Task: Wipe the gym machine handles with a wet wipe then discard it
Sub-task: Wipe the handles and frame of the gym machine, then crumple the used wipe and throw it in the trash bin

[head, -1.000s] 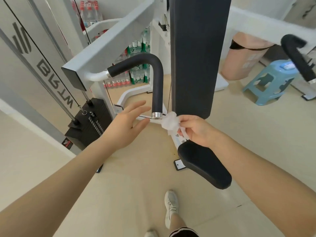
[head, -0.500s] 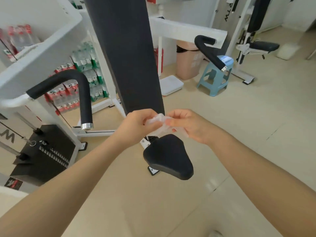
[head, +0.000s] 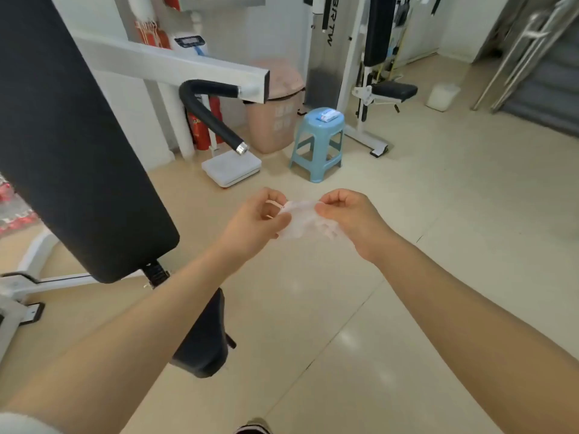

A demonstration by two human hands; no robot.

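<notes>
Pinching wet wipe (head: pixel 302 221) between them: left hand (head: pixel 254 221) and right hand (head: pixel 350 219), fingers curled on opposite edges. Black machine handle (head: pixel 209 115) well beyond left hand, untouched.

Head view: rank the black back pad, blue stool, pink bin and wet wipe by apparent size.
1. black back pad, nearest the camera
2. pink bin, partly hidden
3. blue stool, close to the bin
4. wet wipe

Your colour list: wet wipe (head: pixel 302 222) white, semi-sheer. Back pad (head: pixel 72 136) & seat (head: pixel 203 346) black. Handle (head: pixel 206 115) black w/ chrome end cap. Machine arm (head: pixel 175 65) white. Stool (head: pixel 318 144) light blue. Bin (head: pixel 275 120) pale pink. Extinguishers (head: pixel 200 133) red. Floor (head: pixel 407 198) beige, glossy tile.
</notes>
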